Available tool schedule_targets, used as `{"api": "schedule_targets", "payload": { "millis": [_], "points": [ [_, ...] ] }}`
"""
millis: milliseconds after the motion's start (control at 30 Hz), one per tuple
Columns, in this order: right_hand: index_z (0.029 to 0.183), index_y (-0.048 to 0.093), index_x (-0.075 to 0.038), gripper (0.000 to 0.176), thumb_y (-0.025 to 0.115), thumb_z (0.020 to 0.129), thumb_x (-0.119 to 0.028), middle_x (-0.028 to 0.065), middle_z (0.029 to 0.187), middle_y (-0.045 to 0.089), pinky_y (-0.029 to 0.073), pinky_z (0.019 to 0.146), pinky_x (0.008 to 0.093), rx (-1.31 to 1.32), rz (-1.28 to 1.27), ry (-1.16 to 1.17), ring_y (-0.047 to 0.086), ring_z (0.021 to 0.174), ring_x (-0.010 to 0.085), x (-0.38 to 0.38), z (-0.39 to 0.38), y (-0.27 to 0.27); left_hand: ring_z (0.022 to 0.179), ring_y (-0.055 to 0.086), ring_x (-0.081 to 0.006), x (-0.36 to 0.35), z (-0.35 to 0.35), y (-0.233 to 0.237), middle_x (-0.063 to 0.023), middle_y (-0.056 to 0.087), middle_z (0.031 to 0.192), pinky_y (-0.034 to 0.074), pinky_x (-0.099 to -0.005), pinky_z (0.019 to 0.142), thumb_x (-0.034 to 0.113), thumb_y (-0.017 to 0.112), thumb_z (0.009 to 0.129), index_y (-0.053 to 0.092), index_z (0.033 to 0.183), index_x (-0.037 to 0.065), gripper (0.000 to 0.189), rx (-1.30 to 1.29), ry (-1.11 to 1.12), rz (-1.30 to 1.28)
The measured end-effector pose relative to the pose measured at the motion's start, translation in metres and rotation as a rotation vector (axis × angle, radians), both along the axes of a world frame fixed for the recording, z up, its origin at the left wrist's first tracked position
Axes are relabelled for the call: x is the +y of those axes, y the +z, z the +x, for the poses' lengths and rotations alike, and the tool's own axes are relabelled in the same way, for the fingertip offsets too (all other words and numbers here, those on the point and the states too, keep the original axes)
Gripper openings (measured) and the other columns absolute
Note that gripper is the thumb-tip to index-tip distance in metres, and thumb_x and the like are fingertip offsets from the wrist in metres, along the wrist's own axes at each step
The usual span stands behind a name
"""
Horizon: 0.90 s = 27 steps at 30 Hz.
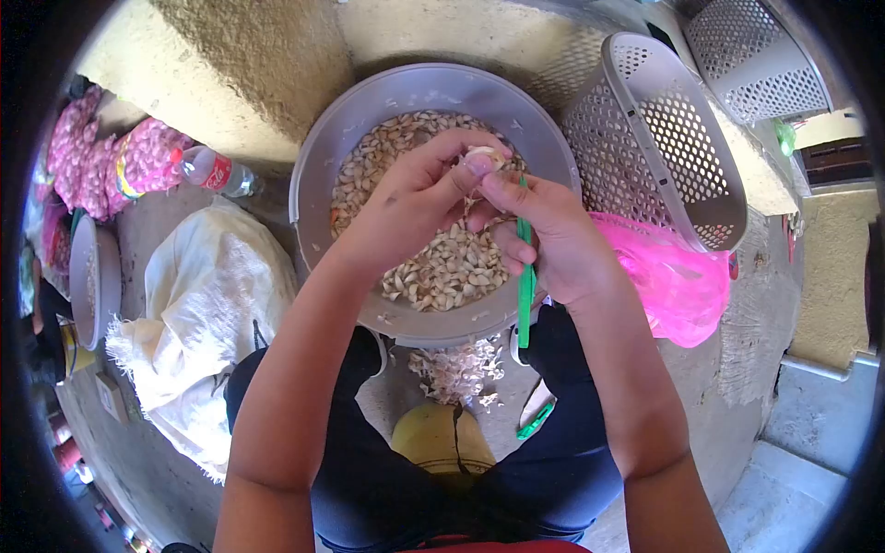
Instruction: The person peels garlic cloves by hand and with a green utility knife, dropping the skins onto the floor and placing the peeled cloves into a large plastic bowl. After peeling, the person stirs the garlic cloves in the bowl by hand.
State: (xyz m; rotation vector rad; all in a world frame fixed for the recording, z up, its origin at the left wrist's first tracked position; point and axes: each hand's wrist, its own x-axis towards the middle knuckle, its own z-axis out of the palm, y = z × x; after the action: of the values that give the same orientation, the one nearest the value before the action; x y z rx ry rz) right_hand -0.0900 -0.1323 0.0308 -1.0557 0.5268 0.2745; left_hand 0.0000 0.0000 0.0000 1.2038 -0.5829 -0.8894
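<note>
Over a wide grey basin (309, 184), my two hands meet at a garlic clove (489, 155). The fingers and thumb of my left hand (429, 189) are closed on the clove. My right hand (558, 226) has its thumb and fingertip against the clove's lower side. A slim green-handled knife (525, 304) sits in the grip of my right hand, its handle pointing down toward my knees; I cannot make out the blade. Many loose garlic cloves (447, 267) fill the basin below, partly hidden by my hands.
Peeled skins (456, 370) lie between my feet. At right stand a perforated grey basket (613, 120) and a pink plastic bag (673, 276). At left are a white sack (207, 286), a Coca-Cola bottle (217, 172) and net bags of garlic (147, 157). A wall (258, 64) rises behind the basin.
</note>
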Motion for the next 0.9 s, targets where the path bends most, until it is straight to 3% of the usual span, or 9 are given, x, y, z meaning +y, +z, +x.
{"api": "schedule_targets", "payload": {
  "millis": [167,267,367,567,667,767,900],
  "points": [
    [0.089,0.054,-0.005,0.016,0.06,0.08,-0.017,0.0047,0.075,0.057,0.036,0.041,0.0178,-0.037,0.056,-0.102,0.04,0.043,0.0038,-0.001,-0.005,-0.009,0.067,0.041,-0.0036,-0.005,-0.006,0.0,0.0029,0.049,0.08,0.035,-0.0165,0.056,0.023,0.045,0.09,0.05,0.108,0.01,0.023,-0.188,0.033,0.025],
    [0.079,0.055,-0.003,0.018,0.063,0.078,-0.019,0.0035,0.064,0.056,0.036,0.041,0.02,-0.082,-0.128,-0.156,0.044,0.044,0.006,-0.002,-0.005,-0.009,0.066,0.04,-0.0029,-0.007,-0.009,0.002,0.0033,0.049,0.077,0.033,-0.0164,0.054,0.024,0.047,0.089,0.05,0.107,0.008,0.024,-0.179,0.072,-0.016],
    [0.079,0.056,-0.002,0.018,0.063,0.078,-0.019,0.0041,0.066,0.058,0.039,0.044,0.02,-0.107,-0.516,-0.157,0.048,0.048,0.007,-0.001,-0.003,-0.008,0.063,0.039,-0.0022,-0.002,-0.001,0.002,0.0045,0.047,0.073,0.032,-0.0165,0.052,0.026,0.049,0.088,0.052,0.103,0.006,0.026,-0.35,0.055,0.267],
    [0.079,0.056,0.001,0.023,0.063,0.073,-0.019,0.0144,0.064,0.057,0.044,0.051,0.0325,-0.2,-1.053,-0.118,0.056,0.054,0.0231,-0.001,-0.005,-0.014,0.053,0.038,-0.0024,-0.003,-0.002,0.002,0.0045,0.045,0.065,0.031,-0.0172,0.047,0.029,0.05,0.087,0.055,0.095,0.004,0.027,-0.319,0.101,0.288],
    [0.08,0.055,0.002,0.024,0.063,0.071,-0.019,0.0186,0.064,0.055,0.043,0.054,0.0362,-0.264,-1.198,-0.111,0.055,0.056,0.0284,0.003,-0.006,-0.009,0.053,0.039,-0.003,-0.004,-0.004,0.003,0.0041,0.045,0.065,0.032,-0.0173,0.046,0.027,0.049,0.088,0.055,0.094,0.003,0.025,-0.255,0.108,0.251],
    [0.08,0.055,0.003,0.024,0.063,0.07,-0.018,0.0191,0.064,0.055,0.043,0.054,0.0356,-0.257,-1.218,-0.101,0.055,0.056,0.0281,0.004,-0.005,-0.007,0.054,0.04,-0.0039,-0.004,-0.004,0.005,0.0034,0.045,0.065,0.033,-0.0175,0.047,0.025,0.047,0.089,0.055,0.094,0.003,0.024,-0.078,0.083,0.215],
    [0.078,0.055,0.002,0.023,0.063,0.071,-0.018,0.0133,0.06,0.055,0.043,0.05,0.0319,-0.214,-0.997,-0.142,0.054,0.051,0.0202,0.0,-0.003,-0.013,0.056,0.041,-0.0053,-0.005,-0.003,-0.002,0.0014,0.046,0.068,0.034,-0.0181,0.047,0.026,0.044,0.09,0.056,0.095,0.003,0.026,0.072,0.073,0.096]
  ]
}}
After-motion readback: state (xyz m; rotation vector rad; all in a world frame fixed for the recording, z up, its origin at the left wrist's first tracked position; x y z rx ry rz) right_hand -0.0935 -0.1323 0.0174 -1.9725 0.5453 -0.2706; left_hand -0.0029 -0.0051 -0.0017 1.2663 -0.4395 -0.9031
